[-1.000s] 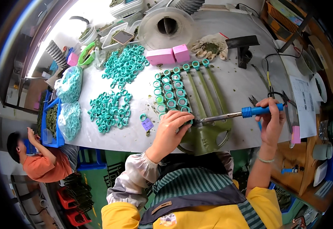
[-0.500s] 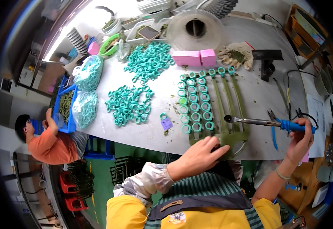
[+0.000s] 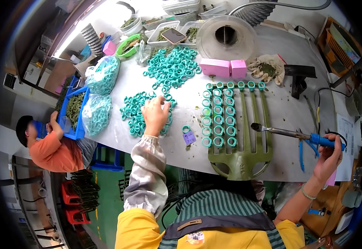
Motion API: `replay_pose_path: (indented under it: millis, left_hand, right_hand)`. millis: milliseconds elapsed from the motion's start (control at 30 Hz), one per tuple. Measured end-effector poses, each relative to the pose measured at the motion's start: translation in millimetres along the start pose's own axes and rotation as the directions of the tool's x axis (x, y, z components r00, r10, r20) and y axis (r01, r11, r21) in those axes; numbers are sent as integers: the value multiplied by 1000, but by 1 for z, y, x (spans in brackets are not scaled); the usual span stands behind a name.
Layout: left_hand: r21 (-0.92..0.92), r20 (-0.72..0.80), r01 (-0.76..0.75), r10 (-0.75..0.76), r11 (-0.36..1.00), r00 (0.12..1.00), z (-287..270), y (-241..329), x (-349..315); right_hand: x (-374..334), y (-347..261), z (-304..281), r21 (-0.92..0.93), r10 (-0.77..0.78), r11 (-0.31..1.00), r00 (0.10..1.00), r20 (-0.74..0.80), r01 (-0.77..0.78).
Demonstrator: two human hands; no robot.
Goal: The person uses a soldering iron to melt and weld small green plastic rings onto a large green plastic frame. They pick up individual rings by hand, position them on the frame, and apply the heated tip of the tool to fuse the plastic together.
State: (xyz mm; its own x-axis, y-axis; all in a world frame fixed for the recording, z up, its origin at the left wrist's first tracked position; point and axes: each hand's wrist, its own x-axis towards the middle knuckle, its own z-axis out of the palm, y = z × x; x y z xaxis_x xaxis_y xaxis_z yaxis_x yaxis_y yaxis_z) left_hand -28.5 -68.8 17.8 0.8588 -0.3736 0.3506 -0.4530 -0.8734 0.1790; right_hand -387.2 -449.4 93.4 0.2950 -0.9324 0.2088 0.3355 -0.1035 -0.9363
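My left hand (image 3: 155, 115) reaches into the nearer pile of teal rings (image 3: 132, 112), its fingers bent; whatever sits at the fingertips cannot be made out. My right hand (image 3: 328, 159) grips the blue handle of a soldering iron (image 3: 286, 132), whose broad, darkened tip points left over the green rack. That flat olive-green rack (image 3: 242, 162) has several long prongs. Teal rings (image 3: 218, 120) stand in columns along its left prongs, and a few more sit across the far ends of the others. Between pile and rack lie a single ring (image 3: 186, 128) and a purple tag (image 3: 188, 137).
Beyond lie a larger ring pile (image 3: 172, 66), pink blocks (image 3: 216, 67), a clear round hood (image 3: 226, 37) and a glove (image 3: 268, 68). Pliers (image 3: 301, 151) rest right of the rack. Bagged rings (image 3: 98, 114) border a blue crate (image 3: 80, 124); a person in orange (image 3: 58, 151) sits at the left.
My left hand has left the rack's near end and moved left and away from me to the ring pile. My right hand still holds the soldering iron over the rack.
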Motion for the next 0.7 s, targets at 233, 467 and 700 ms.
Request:
replay_pose_path:
  millis: [233, 467, 700]
  left_hand:
    - [-321, 48, 14, 1, 947, 999, 13, -11, 3]
    - [-835, 155, -35, 296, 550, 942, -26, 92, 18]
    - [-595, -55, -539, 638, 597, 768, 18, 180, 42]
  right_hand:
    - [3, 4, 1, -12, 45, 999, 999, -10, -45]
    - [1, 23, 24, 5, 6, 1000, 1000, 16, -6]
    - [4, 49, 57, -5, -11, 1000, 998, 63, 11]
